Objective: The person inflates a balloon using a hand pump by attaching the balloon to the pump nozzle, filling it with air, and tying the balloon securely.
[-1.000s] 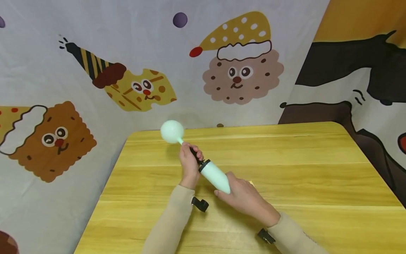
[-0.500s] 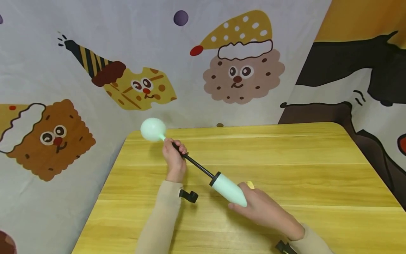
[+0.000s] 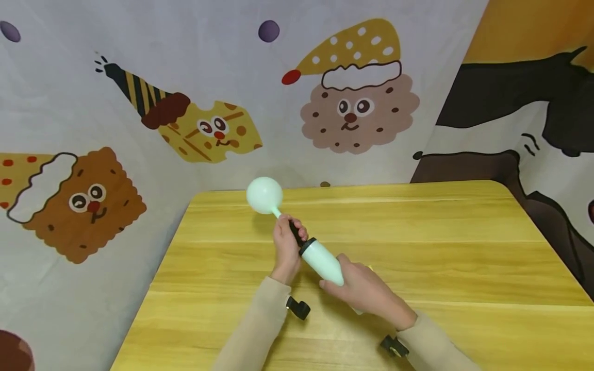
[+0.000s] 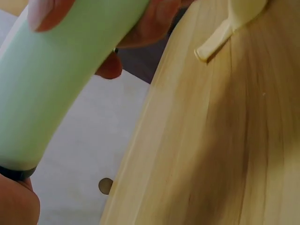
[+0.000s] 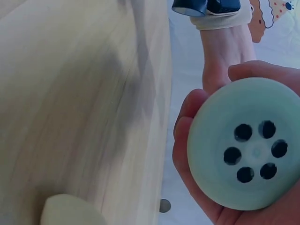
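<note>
A mint-green balloon pump slants between my two hands above the table. My left hand grips its black nozzle end, with the thumb at the neck of a round, inflated mint balloon. Around the green barrel curls my right hand, near its rounded end. The right wrist view faces that end cap, which has a ring of dark holes. The barrel sits right against the left hand, and no rod shows between them.
A limp, pale yellow balloon lies on the wooden table, mostly covered by my right hand in the head view. Behind the table's far edge hangs a cartoon-printed cloth. Each wrist carries a small black camera.
Half a second ago the hands were apart with the pump's black rod drawn out. Since then they have come together, the rod has slid in, and the balloon has shifted right.
</note>
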The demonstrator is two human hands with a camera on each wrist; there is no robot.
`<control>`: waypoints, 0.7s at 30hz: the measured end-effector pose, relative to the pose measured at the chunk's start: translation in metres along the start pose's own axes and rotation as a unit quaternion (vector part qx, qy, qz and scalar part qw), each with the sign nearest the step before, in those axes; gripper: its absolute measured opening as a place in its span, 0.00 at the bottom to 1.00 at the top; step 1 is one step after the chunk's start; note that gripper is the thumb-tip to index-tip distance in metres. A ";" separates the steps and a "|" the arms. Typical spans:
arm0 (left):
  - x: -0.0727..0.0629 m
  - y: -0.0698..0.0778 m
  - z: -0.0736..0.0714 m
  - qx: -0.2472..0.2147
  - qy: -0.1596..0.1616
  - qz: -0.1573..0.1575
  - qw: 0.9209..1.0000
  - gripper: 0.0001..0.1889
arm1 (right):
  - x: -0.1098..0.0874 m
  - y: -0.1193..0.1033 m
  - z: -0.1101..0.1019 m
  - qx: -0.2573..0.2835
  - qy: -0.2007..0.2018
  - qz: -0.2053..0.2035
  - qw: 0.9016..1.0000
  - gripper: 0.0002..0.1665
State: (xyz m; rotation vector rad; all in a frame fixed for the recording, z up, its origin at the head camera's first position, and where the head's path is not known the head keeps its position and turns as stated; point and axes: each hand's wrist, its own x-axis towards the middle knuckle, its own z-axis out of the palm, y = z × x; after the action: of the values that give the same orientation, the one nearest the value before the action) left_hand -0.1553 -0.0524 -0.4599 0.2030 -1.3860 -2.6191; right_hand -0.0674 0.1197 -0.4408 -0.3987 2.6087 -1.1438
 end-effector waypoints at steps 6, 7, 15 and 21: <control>0.001 0.001 -0.003 -0.029 -0.015 -0.005 0.999 0.15 | 0.003 -0.001 0.002 -0.006 0.004 0.009 1.000 0.34; 0.002 0.001 -0.004 -0.048 -0.019 -0.013 0.999 0.15 | 0.002 -0.001 0.002 -0.002 0.004 0.012 1.000 0.35; 0.004 0.007 -0.013 -0.255 -0.067 -0.116 0.958 0.15 | 0.006 0.008 -0.002 0.062 -0.016 0.012 0.998 0.36; 0.005 0.009 -0.018 -0.328 -0.112 -0.139 0.928 0.14 | 0.007 0.010 -0.007 0.098 -0.036 -0.008 0.995 0.38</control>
State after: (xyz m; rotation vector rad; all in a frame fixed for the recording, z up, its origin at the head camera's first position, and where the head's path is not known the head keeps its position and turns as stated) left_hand -0.1555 -0.0730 -0.4627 0.0055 -0.4720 -3.2530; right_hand -0.0776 0.1284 -0.4449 -0.4108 2.4095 -1.3497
